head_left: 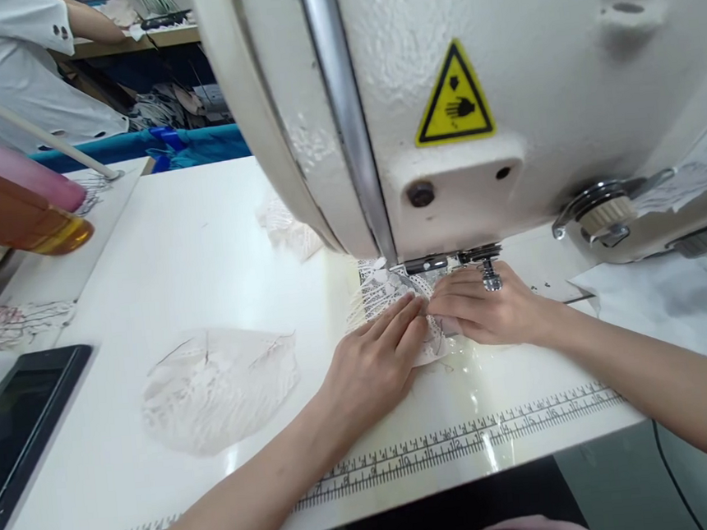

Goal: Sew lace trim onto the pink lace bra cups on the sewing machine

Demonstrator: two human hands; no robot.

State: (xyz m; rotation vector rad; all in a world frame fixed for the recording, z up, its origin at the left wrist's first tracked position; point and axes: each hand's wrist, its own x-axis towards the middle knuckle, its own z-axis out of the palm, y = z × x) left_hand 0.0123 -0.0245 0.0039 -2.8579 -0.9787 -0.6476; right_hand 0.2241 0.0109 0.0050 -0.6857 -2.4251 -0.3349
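A piece of pale, sheer lace fabric lies under the head of a white sewing machine, over a dark-patterned patch. My left hand rests flat on its near side, fingers stretched toward the needle area. My right hand is at the fabric's right side, just below the metal thread parts, with fingers together and bent onto the cloth. The fingertips of both hands nearly meet. The needle and presser foot are mostly hidden behind the machine head and my right hand.
Another sheer fabric piece lies on the white table, and one more lies farther back. A phone and bottles are at left. A printed ruler runs along the front edge. A person in white is behind.
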